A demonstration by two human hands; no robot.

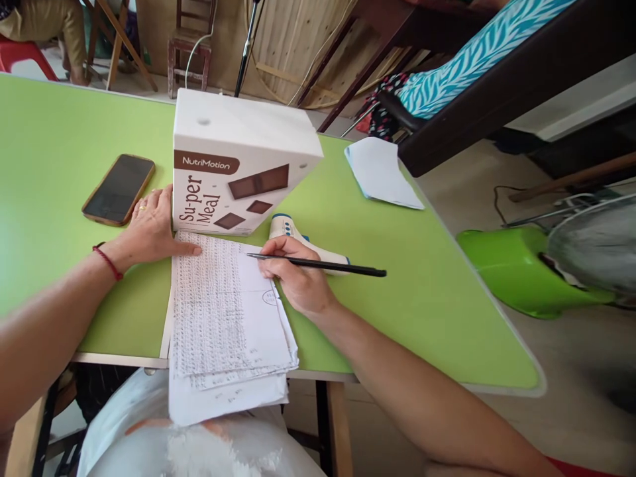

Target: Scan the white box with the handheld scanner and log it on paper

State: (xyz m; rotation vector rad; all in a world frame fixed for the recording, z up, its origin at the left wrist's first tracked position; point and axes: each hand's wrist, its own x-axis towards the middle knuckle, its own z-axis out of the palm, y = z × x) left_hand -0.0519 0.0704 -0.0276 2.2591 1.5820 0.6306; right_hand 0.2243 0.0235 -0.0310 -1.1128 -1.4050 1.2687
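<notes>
The pen (342,267) looks smooth plastic, the pages (213,305) matt paper.

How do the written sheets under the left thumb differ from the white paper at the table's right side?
The written sheets carry dense rows of writing; the white paper shows none visible on top.
The written sheets overhang the near edge of the table; the white paper lies by its right edge.
The left hand has its thumb on the written sheets; neither hand touches the white paper.
Both are pale paper.
</notes>
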